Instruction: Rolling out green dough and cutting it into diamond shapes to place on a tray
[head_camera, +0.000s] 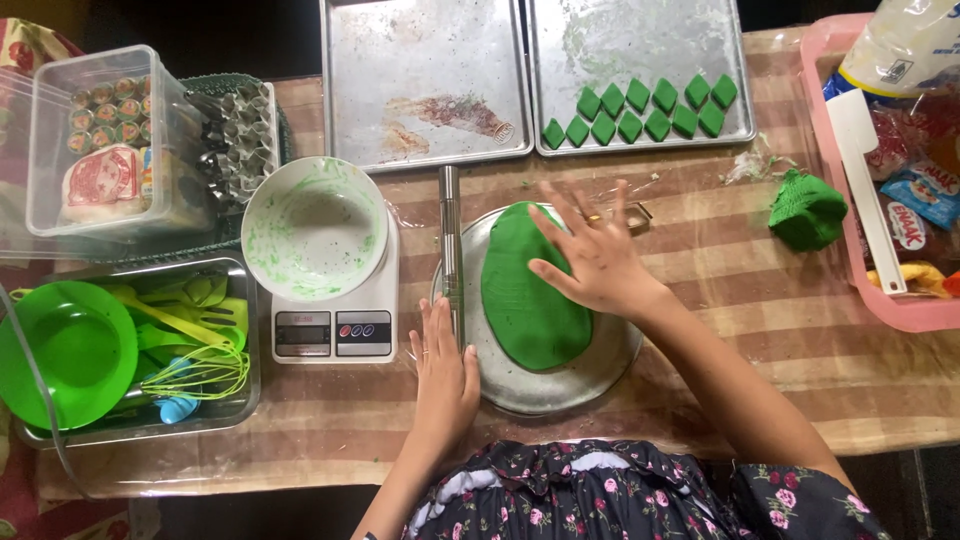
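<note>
So the table (800, 400) has a striped brown cloth under clear plastic, and most of it is taken up with my setup. Up top are two metal baking trays: the left tray (425, 40) is bare apart from some smears, the right tray (640, 30) has two rows of little green diamond pieces (640, 112) already cut and laid out. I'd say that's the early part done, since most of that tray is still unfilled.

In the middle is the round metal plate (600, 370) with a flattened oval of green dough (525, 310) on it. My right hand (598, 258) is flat on the dough, fingers spread, pressing, not gripping anything. My left hand (443, 375) rests open on the table by the plate's edge, fingertips against a metal ruler (451, 240).

Another green dough lump (806, 208) sits off to the right, so plenty left to shape.

Left side: white bowl (313, 228) with green streaks on a white kitchen scale (335, 325), a clear box (100, 140) holding a red-and-white packet, and a green bowl (65, 350). Far right, a pink tray (905, 310) holds a white bag plus red, blue and yellow packets.
</note>
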